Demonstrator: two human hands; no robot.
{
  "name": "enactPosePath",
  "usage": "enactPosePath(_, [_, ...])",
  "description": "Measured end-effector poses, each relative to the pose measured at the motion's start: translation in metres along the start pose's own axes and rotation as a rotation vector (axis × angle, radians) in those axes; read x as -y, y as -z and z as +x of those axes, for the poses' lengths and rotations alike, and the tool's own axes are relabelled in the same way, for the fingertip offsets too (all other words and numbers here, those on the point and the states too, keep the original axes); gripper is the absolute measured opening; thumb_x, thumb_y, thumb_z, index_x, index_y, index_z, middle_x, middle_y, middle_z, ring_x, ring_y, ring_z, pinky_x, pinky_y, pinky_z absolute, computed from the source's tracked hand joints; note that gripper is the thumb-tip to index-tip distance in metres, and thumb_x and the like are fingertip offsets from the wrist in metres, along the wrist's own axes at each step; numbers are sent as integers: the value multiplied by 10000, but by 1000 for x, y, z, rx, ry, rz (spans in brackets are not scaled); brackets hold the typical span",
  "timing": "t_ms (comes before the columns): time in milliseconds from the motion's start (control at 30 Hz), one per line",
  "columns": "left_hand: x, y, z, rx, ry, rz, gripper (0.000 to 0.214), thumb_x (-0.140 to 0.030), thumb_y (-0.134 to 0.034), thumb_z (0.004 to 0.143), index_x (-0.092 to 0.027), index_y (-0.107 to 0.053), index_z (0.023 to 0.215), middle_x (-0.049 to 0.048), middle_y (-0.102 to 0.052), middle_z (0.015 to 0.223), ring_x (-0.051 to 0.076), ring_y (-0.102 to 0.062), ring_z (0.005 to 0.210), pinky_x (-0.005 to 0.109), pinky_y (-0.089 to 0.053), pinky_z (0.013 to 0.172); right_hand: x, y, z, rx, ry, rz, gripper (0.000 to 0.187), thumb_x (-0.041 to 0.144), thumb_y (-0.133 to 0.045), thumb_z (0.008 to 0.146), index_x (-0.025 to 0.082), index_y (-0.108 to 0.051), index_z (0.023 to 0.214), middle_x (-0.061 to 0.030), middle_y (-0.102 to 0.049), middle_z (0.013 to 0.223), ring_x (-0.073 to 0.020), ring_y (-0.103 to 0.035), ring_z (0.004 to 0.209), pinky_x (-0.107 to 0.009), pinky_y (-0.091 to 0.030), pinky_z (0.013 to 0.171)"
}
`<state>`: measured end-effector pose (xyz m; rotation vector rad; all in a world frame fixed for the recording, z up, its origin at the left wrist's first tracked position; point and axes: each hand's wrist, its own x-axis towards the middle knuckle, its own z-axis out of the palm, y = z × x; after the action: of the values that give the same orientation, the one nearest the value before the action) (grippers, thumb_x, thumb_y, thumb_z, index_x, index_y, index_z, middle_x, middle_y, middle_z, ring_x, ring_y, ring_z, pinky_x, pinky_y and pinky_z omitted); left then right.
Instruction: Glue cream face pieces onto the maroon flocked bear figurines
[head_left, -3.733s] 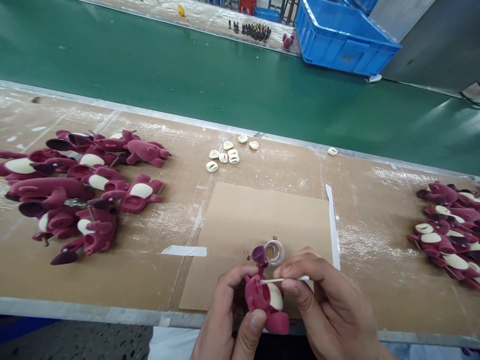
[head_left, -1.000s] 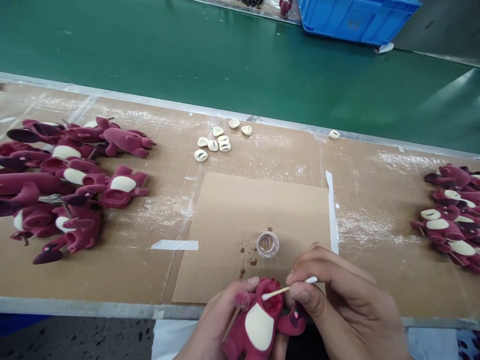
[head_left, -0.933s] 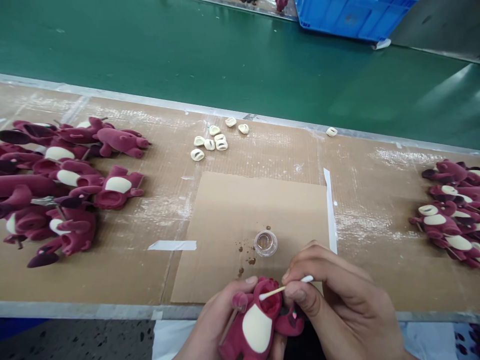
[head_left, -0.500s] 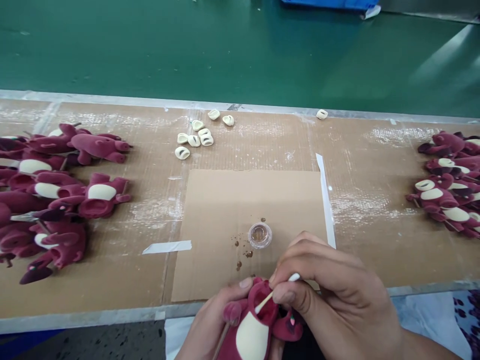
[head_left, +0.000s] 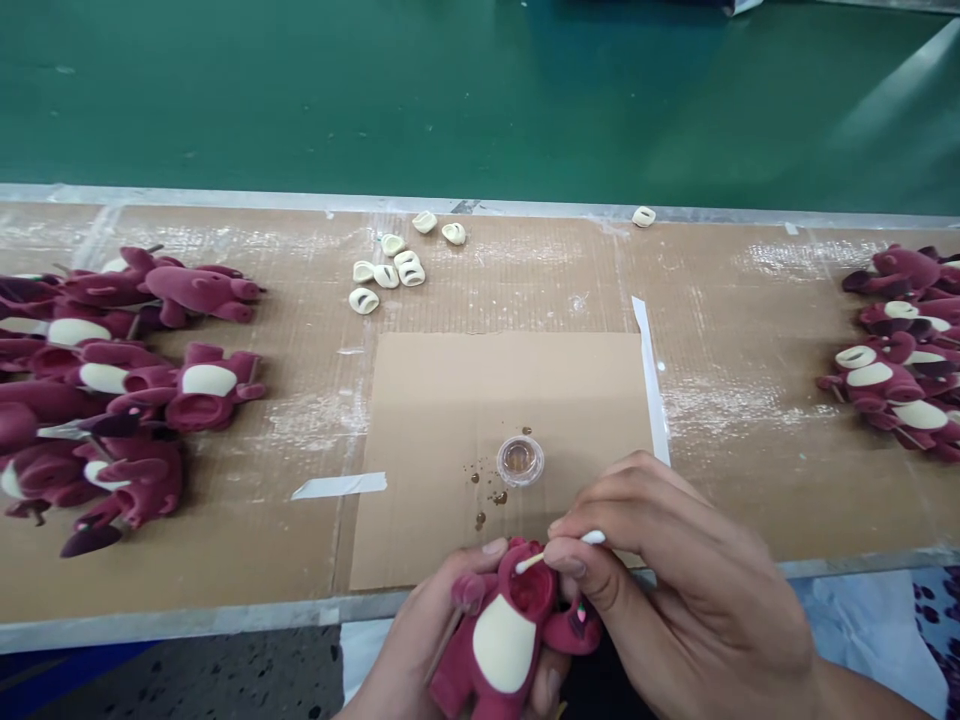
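My left hand (head_left: 420, 640) is wrapped round a headless dark red flocked bear body (head_left: 502, 635) with a cream belly, held at the table's near edge. A thin stick pokes out below the body. My right hand (head_left: 675, 590) pinches a cotton swab (head_left: 559, 549), its tip resting at the body's open neck socket. Just beyond sits a small clear round pot (head_left: 520, 460) of brownish liquid, with brown drops on the cardboard sheet (head_left: 465, 400) beside it.
A pile of the same red bear bodies (head_left: 112, 380) lies at the left, another (head_left: 900, 350) at the right. Several cream face pieces (head_left: 390, 272) lie at the far middle, one more (head_left: 643, 216) further right. A green conveyor belt (head_left: 450, 90) runs behind the table.
The bear body has been turned from side-on to belly up and held lower. The swab's tip has stayed working at the neck socket. The view has tilted downward.
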<state>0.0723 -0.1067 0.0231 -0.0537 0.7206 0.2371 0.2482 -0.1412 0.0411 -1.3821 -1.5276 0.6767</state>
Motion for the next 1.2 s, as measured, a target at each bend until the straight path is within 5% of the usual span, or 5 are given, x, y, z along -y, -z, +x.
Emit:
enactPosePath(267, [17,9,0,26,-60,-40,246,-292,-712,909,-104,-809,783,63,-721,659,117,-621,587,185,-465,591,3,1,4,100,3,79,65,86,-713,955,133,-744,922,2,-751,815,-95,-683,762,-256,-569,789])
enactPosePath(500, [25,18,5,56,72,-65,571,-656,-834,738,-88,-826,790,8,-602,534,74,-434,421,187,-302,416,4,-3,4,132,-2,173,192,-16,-657,938,161,-731,936,1,-779,854,-99,-704,774,-278,-579,819])
enactPosePath(900, [19,18,1,40,72,-44,552,-631,-770,793,-81,-815,786,12,-567,548,72,-384,423,209,-239,427,8,-9,-1,26,-193,401,210,51,-711,930,236,-812,943,25,-789,820,-108,-693,745,-264,-591,760])
enactPosePath(1067, [21,22,-6,113,11,-105,444,-489,-661,908,-73,-806,860,20,-580,611,60,-336,428,205,-242,441,1,-1,10,-110,-122,90,113,161,-761,943,262,-787,986,17,-752,979,-117,-703,921,-238,-578,825])
enactPosePath(1200, [24,30,-12,153,-48,-175,427,-451,-672,902,-56,-798,802,40,-610,616,58,-361,422,196,-293,440,-22,-9,23,-51,-88,-123,53,207,-746,957,234,-779,925,-16,-664,969,-125,-679,876,-249,-574,776])
